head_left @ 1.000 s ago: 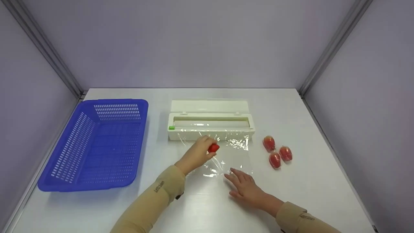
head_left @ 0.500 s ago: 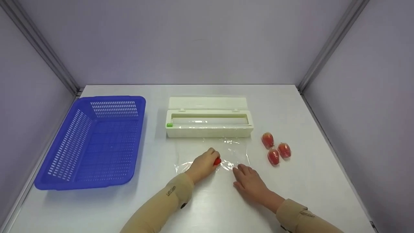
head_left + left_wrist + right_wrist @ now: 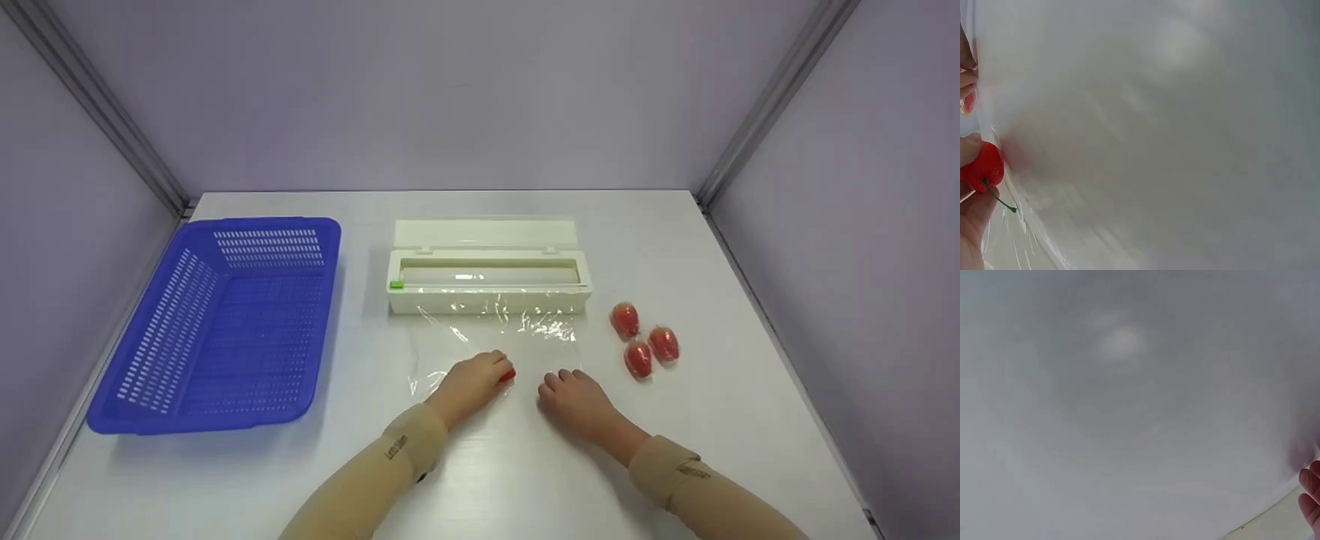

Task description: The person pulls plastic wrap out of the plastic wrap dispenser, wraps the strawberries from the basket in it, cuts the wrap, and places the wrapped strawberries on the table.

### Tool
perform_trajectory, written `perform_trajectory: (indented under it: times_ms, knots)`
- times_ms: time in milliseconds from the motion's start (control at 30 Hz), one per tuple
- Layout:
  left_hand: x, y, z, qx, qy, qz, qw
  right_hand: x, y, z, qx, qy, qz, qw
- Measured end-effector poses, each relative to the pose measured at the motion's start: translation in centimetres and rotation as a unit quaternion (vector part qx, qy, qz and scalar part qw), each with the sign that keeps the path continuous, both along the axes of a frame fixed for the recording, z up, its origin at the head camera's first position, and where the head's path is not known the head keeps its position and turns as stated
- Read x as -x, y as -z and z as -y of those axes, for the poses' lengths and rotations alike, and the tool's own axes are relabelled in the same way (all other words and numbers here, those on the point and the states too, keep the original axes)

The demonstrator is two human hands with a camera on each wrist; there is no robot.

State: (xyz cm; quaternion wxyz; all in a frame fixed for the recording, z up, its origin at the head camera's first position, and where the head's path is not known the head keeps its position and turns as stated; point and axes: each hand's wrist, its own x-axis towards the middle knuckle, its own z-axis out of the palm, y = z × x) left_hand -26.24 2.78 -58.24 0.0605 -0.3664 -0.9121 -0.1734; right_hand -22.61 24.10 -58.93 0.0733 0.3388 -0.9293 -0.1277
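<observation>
In the head view, my left hand (image 3: 471, 382) holds a small red fruit (image 3: 508, 374) over the near part of a sheet of plastic wrap (image 3: 450, 337). Up close in the left wrist view, the red fruit (image 3: 987, 166) has a thin green stem and sits between thumb and fingers. My right hand (image 3: 576, 401) is at the wrap's near right corner, fingers bent, pinching its edge; in the left wrist view its thumb and finger meet there. The wrap runs out of a white dispenser (image 3: 487, 303) with its lid raised and a green slider (image 3: 396, 285) at the left end.
To the right lie three red-yellow fruits (image 3: 638, 359) with a shiny film over them. A large blue plastic basket (image 3: 324, 330) stands on the left of the white table (image 3: 480, 487). Grey panels (image 3: 450, 97) close the back and sides.
My left hand has come nearer and slightly right with the red fruit. The right hand's spread fingers have bent at the wrap's corner. The wrap dropped toward the table, then rose again near the dispenser.
</observation>
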Motion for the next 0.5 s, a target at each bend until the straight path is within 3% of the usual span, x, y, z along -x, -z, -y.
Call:
perform_trajectory:
  times_ms: [100, 200, 333, 500]
  knots:
    - [0.0, 0.2, 0.2, -0.012, 0.002, -0.001, 0.9999, 0.4, -0.4, 0.2, 0.009, 0.014, 0.012, 0.9998]
    - [0.0, 0.3, 0.4, -0.018, -0.006, -0.004, 0.9998, 0.6, -1.1, 0.4, 0.062, 0.068, 0.051, 0.9944]
    - [0.0, 0.3, 0.6, -0.008, -0.016, 0.002, 0.9998, 0.9, -1.9, 0.7, 0.160, 0.135, 0.097, 0.9730]
    - [-0.2, 0.1, 0.6, 0.025, -0.015, 0.061, 0.9977, 1.4, -2.7, 0.9, 0.237, 0.174, 0.134, 0.9463]
